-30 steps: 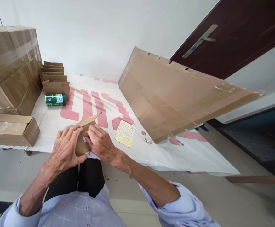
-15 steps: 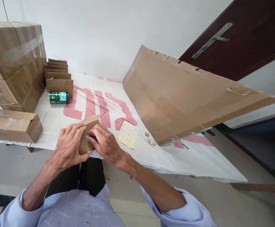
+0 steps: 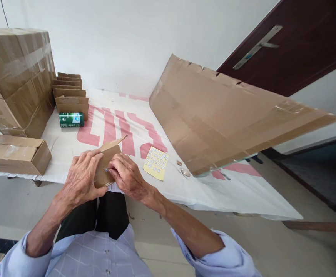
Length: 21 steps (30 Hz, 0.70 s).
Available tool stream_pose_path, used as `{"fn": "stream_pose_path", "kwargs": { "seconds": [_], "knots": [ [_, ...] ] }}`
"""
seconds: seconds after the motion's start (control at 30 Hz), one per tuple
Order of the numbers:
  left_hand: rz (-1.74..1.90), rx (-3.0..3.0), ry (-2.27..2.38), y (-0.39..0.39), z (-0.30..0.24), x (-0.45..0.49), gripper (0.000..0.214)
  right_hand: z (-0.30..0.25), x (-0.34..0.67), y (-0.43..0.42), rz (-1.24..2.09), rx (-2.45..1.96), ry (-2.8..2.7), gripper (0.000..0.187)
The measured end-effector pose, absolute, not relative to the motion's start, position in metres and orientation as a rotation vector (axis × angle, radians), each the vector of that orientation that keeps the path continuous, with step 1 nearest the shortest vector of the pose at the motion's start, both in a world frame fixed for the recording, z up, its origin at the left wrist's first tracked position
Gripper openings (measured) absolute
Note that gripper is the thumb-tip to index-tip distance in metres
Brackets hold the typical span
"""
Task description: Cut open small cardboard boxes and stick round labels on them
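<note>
My left hand (image 3: 82, 175) is wrapped round the left side of a small folded cardboard piece (image 3: 102, 171), which it holds tilted at the table's front edge. One flap of the cardboard stands up towards the back. The fingers of my right hand (image 3: 127, 175) pinch a small blue-and-white sticker (image 3: 106, 169) against the cardboard's face. My right fingertips cover part of the sticker. To the right of that hand, a yellow sheet (image 3: 156, 163) bearing several small pale stickers lies on the cloth.
A green can (image 3: 71, 119) lies before upright folded cardboard pieces (image 3: 71, 102). Large taped boxes (image 3: 17, 80) and a long carton (image 3: 16, 154) stand at left. A big cardboard panel (image 3: 228, 119) leans at right, with a small clear object (image 3: 185, 172) beside it.
Both hands stay at the cardboard. Less of the sticker shows beside my right fingertips, which have shifted slightly. The whole view has moved a little.
</note>
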<state>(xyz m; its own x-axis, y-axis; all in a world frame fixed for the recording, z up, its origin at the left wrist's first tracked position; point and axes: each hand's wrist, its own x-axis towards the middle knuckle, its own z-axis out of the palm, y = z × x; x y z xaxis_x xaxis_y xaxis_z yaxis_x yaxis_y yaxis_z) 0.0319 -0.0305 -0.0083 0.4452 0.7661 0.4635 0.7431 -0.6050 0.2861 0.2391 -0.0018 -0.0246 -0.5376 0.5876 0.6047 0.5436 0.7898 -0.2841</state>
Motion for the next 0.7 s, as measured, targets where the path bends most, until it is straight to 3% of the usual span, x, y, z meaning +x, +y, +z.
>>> {"fn": "stream_pose_path", "kwargs": {
  "seconds": [0.23,0.37,0.5,0.7],
  "knots": [
    [0.869,2.637,1.364,-0.024,-0.007,0.025,0.087,-0.006,0.261,-0.013,0.363,-0.845,-1.866,0.012],
    [0.931,2.678,1.372,-0.017,-0.006,0.015,0.086,-0.01,0.328,0.0,0.394,-1.094,-1.543,0.02],
    [0.952,2.687,1.362,-0.006,-0.002,0.006,0.082,-0.049,0.419,0.016,0.396,-1.425,-1.341,0.026],
    [1.017,2.666,1.35,0.002,-0.003,0.003,0.088,-0.126,0.485,0.035,0.435,-1.67,-1.281,0.019]
  ]
}}
